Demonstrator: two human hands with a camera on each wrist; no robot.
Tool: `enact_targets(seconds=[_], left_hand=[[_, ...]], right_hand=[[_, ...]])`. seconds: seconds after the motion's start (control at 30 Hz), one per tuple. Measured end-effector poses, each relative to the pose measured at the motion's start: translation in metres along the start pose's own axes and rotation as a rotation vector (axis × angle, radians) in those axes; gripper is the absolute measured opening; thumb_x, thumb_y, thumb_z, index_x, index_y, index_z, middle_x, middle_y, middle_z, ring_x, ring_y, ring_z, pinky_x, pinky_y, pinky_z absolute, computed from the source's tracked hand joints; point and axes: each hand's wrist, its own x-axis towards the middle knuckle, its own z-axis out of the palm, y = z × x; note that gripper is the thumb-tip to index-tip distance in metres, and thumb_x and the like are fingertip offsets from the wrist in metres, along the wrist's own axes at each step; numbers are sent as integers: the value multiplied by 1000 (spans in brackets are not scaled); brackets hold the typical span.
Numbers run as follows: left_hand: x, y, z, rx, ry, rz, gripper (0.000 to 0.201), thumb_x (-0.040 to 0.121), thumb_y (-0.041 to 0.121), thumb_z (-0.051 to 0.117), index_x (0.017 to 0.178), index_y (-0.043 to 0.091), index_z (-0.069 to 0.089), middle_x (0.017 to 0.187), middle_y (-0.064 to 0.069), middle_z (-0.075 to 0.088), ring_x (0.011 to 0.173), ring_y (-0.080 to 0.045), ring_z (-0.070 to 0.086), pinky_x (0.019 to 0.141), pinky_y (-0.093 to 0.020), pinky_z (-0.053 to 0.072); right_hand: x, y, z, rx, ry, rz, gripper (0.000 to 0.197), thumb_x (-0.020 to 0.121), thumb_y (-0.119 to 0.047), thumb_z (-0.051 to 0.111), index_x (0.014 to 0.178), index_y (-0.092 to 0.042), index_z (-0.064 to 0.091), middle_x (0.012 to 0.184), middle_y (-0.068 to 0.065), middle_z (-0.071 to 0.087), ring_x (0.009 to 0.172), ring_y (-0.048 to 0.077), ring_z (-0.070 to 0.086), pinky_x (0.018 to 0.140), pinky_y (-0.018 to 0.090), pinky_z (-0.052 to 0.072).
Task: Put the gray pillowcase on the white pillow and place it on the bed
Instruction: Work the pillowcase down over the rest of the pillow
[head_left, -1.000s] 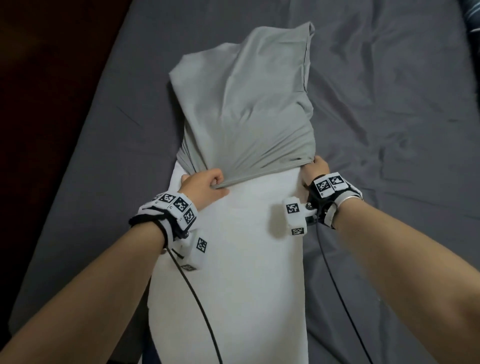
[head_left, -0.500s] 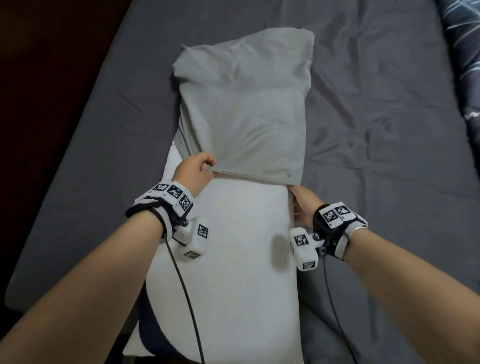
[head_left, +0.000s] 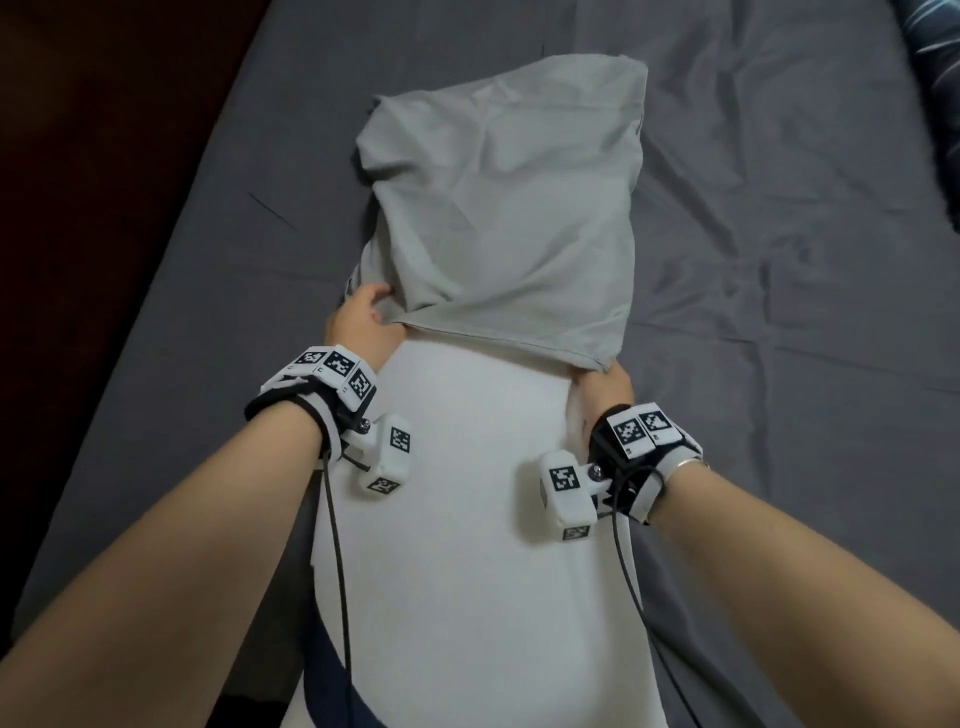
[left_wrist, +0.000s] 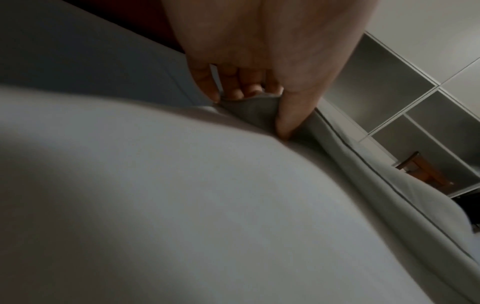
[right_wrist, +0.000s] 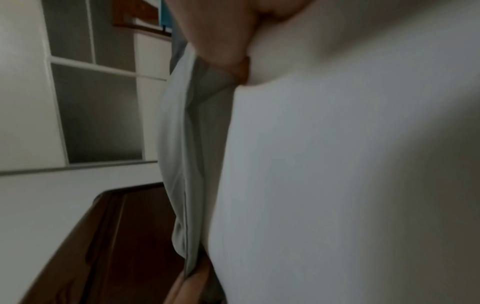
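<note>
The white pillow (head_left: 467, 519) lies lengthwise in front of me over the bed, its far half inside the gray pillowcase (head_left: 509, 208). My left hand (head_left: 363, 322) pinches the open hem at the pillow's left side; in the left wrist view the thumb (left_wrist: 291, 115) and curled fingers hold gray cloth (left_wrist: 254, 111) against the pillow (left_wrist: 155, 195). My right hand (head_left: 605, 387) grips the hem's right corner, and the right wrist view shows its thumb (right_wrist: 228, 55) pressing the gray hem (right_wrist: 205, 86) against the pillow (right_wrist: 337, 164). The hem slants, lower on the right.
The bed (head_left: 779, 260) wears a dark gray, wrinkled sheet, and its left edge (head_left: 171, 249) drops to a dark floor. A patterned dark blue item (head_left: 935, 62) lies at the far right. White shelving (left_wrist: 415, 102) shows in the wrist views.
The pillowcase's far end has puffed up and shifted right. My left hand has moved to the pillow's left edge, and my right hand still holds the hem's right corner.
</note>
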Motion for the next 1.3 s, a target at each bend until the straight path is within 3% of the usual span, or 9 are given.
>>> enact_targets(seconds=[0.13,0.27,0.47,0.57,0.7,0.8,0.9,1.1,1.3], left_hand=[[20,2,-1,27,37,31,19,83,18,61,100,10,65,105,-14,57,111,-33,51,97,-31,38],[26,6,-13,-8,-20,66,13,88,16,54,76,14,55,84,-11,55,81,-22,47,59,-25,26],[-4,-3,-23,-11,-179,105,13,88,13,57,77,7,55,60,-6,48,55,-18,39,49,-17,33],[-38,-22,-14,-114,-394,22,22,81,19,69,68,14,52,63,-8,53,64,-17,42,58,-20,35],[-71,-29,7,-209,-455,2,23,82,14,69,69,20,51,69,-4,60,68,-10,51,75,-27,36],[-78,-23,15,-270,-351,-3,21,84,13,66,70,23,53,73,-4,64,62,1,53,77,-27,40],[-86,-11,20,-262,-320,5,10,85,17,64,78,15,57,87,-14,67,79,-15,56,76,-28,41],[-90,24,26,-24,-211,61,27,84,27,62,63,17,49,69,-6,52,69,-26,46,60,-28,34],[-107,83,47,44,-105,204,9,83,29,59,81,26,51,88,-1,63,86,-24,56,86,-34,47]], right_hand=[[4,0,-9,164,-99,98,38,83,-15,60,120,-12,61,124,16,63,106,19,59,104,40,45],[3,-12,-21,294,-162,202,23,72,-22,68,95,-21,71,102,10,73,90,25,69,91,47,53],[9,-40,-45,59,-92,138,25,96,-10,40,82,-20,58,73,-6,49,75,16,53,62,17,45],[18,-48,-69,67,18,82,38,99,-18,35,130,-4,53,87,-4,54,80,13,46,69,14,37],[22,-44,-84,33,37,67,46,99,-19,35,141,-3,38,146,14,43,99,10,37,82,21,31],[11,-42,-85,7,86,18,38,93,-19,44,128,-7,53,134,15,56,109,21,55,94,31,44],[10,-36,-89,-17,50,-17,27,86,-36,55,109,-21,56,113,8,67,102,27,61,99,40,47],[1,-16,-113,-296,-268,46,98,63,-69,68,143,-26,32,137,-6,53,120,20,54,108,43,41],[-38,-5,-146,-429,-480,110,56,87,-37,63,134,-19,36,117,-2,54,89,10,55,58,16,45]])
